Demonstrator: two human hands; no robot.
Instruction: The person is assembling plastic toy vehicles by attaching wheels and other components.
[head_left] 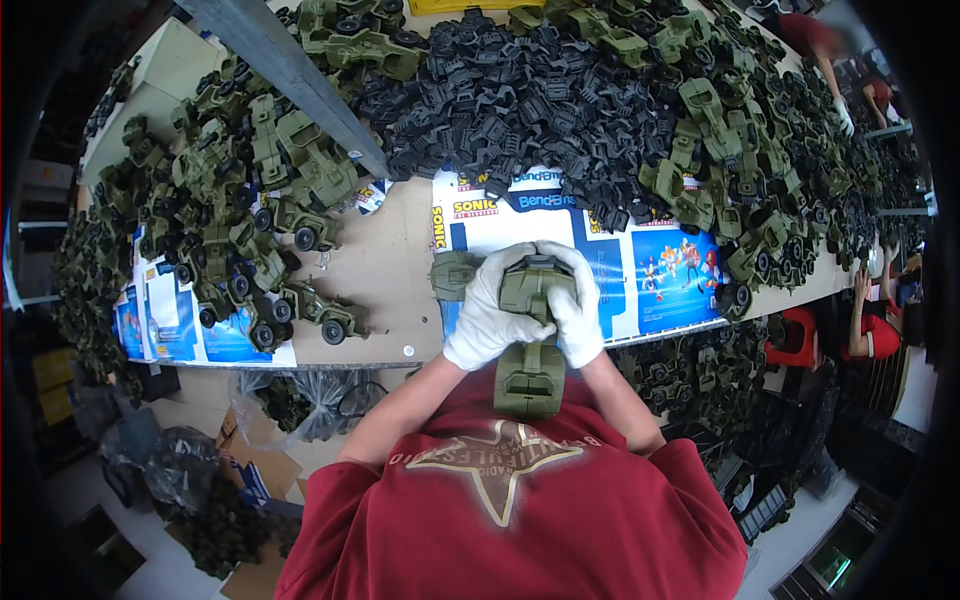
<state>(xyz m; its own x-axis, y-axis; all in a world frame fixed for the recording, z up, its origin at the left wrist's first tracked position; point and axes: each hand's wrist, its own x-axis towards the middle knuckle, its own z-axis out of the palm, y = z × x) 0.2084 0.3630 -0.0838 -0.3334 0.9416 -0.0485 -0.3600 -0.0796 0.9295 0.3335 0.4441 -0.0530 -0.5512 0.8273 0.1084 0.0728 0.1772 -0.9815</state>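
Now both gloved hands, left hand [492, 315] and right hand [574, 305], clasp an olive toy vehicle body [531, 340] over the table edge [330, 364], bare tabletop [385, 265] leftward.

Red short-sleeved shirt, white gloves

Both hands, the left hand [492, 312] and right hand [577, 305], wear white knit gloves; forearms are bare below the short red sleeves, and the shirt front carries a gold star emblem.

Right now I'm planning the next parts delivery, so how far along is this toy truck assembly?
Done: wheeled olive trucks stand at the left. In hand: both gloved hands, left and right, clasp one olive truck body. Left: a big heap of black parts and wheelless bodies.
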